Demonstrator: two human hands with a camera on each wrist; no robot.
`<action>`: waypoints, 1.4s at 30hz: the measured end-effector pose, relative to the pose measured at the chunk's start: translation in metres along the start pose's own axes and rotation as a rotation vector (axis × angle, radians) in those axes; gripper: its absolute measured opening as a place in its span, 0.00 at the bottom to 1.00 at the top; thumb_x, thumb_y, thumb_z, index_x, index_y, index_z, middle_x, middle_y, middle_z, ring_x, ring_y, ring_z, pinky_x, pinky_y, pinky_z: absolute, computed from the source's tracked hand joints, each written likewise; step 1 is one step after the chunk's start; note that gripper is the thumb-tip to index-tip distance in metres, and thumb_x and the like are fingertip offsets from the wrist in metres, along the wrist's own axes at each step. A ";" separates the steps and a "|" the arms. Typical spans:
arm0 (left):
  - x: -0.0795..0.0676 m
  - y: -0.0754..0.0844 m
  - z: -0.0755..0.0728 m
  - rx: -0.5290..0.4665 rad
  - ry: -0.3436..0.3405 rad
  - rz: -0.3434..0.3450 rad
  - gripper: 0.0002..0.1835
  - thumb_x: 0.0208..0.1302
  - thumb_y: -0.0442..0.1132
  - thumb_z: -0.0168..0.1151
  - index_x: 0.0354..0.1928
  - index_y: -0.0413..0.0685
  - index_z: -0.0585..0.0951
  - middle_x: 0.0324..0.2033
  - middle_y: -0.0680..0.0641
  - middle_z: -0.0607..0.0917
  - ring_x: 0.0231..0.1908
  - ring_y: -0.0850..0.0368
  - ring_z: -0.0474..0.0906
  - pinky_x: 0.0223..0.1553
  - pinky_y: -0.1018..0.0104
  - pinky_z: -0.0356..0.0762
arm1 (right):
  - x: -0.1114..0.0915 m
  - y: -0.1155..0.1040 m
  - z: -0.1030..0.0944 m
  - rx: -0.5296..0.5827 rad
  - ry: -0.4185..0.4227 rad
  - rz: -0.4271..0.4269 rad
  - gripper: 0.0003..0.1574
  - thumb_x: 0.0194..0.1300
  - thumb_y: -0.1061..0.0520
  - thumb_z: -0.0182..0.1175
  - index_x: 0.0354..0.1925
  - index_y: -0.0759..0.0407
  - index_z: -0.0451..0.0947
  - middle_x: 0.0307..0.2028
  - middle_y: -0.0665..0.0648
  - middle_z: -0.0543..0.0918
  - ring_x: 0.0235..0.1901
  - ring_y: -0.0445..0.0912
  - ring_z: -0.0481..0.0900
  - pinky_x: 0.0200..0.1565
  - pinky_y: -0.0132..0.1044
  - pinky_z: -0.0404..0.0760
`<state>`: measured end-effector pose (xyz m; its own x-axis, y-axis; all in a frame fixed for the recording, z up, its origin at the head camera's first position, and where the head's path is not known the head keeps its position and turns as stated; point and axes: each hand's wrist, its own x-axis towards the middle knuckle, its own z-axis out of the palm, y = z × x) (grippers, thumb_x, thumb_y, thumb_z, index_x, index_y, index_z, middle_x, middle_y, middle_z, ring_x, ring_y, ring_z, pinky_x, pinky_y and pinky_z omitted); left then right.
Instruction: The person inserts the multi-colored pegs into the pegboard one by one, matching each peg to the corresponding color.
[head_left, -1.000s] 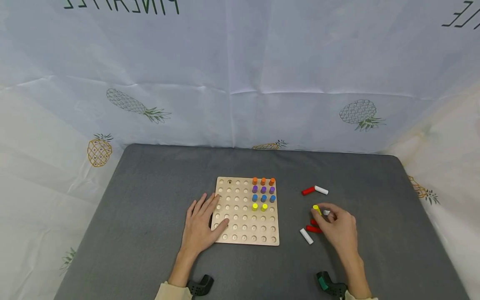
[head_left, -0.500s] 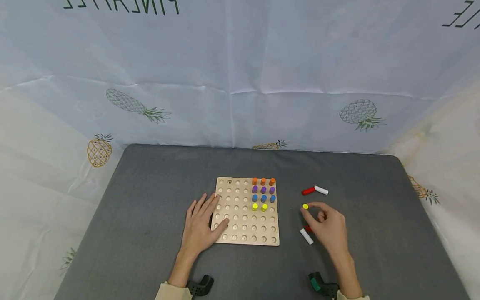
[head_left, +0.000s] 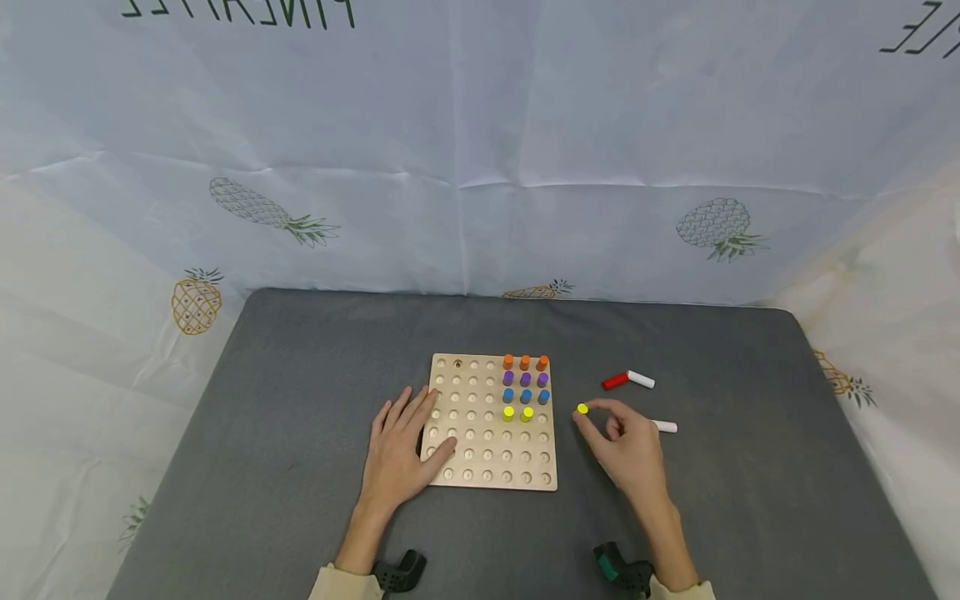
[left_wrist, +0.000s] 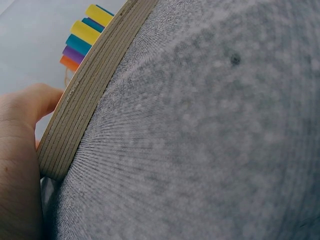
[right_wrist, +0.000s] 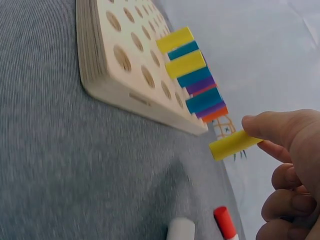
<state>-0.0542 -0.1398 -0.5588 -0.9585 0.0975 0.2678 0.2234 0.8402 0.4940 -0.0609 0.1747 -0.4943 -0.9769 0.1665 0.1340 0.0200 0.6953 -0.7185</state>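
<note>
A wooden pegboard [head_left: 468, 425] with rows of round holes lies on the grey table. Its upper right corner bears three orange pegs, three purple, three blue [head_left: 527, 397] and, in the row below, two yellow pegs [head_left: 527, 413]. My left hand [head_left: 399, 462] rests on the board's left edge, fingers spread and thumb over the lower part; the left wrist view shows the board's layered side [left_wrist: 85, 100]. Just right of the board, my right hand [head_left: 630, 454] pinches another yellow peg [right_wrist: 232, 145] between thumb and index finger, clear of the table.
Right of the board lie a red peg [head_left: 614, 381] and a white peg [head_left: 641, 379] end to end. Another white peg [head_left: 665, 426] sticks out from behind the right hand. A pineapple-print cloth [head_left: 480, 125] hangs behind the table [head_left: 300, 375].
My right hand has moved left toward the board with the yellow peg, away from the loose pegs. My left hand has stayed on the board.
</note>
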 end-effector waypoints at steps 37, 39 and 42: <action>0.000 -0.001 0.000 -0.007 0.000 -0.004 0.41 0.60 0.60 0.67 0.74 0.53 0.72 0.72 0.47 0.75 0.76 0.42 0.65 0.78 0.42 0.52 | -0.002 -0.012 0.032 0.113 -0.121 -0.126 0.11 0.62 0.56 0.73 0.44 0.56 0.88 0.13 0.46 0.57 0.11 0.32 0.50 0.17 0.26 0.52; 0.000 -0.001 0.000 -0.006 0.000 -0.003 0.41 0.60 0.60 0.66 0.74 0.53 0.72 0.72 0.47 0.75 0.75 0.42 0.65 0.78 0.42 0.53 | -0.001 -0.012 0.033 0.107 -0.122 -0.126 0.12 0.62 0.56 0.73 0.44 0.57 0.88 0.13 0.46 0.57 0.11 0.32 0.50 0.17 0.26 0.52; 0.000 -0.001 0.000 -0.007 0.001 -0.002 0.41 0.60 0.60 0.66 0.74 0.53 0.72 0.72 0.47 0.75 0.75 0.42 0.65 0.78 0.42 0.53 | -0.001 -0.011 0.033 0.096 -0.135 -0.116 0.12 0.62 0.56 0.73 0.45 0.57 0.88 0.13 0.46 0.57 0.11 0.32 0.50 0.17 0.26 0.52</action>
<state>-0.0545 -0.1403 -0.5595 -0.9587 0.0951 0.2680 0.2228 0.8367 0.5003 -0.0675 0.1437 -0.5094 -0.9912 -0.0112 0.1315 -0.1088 0.6332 -0.7663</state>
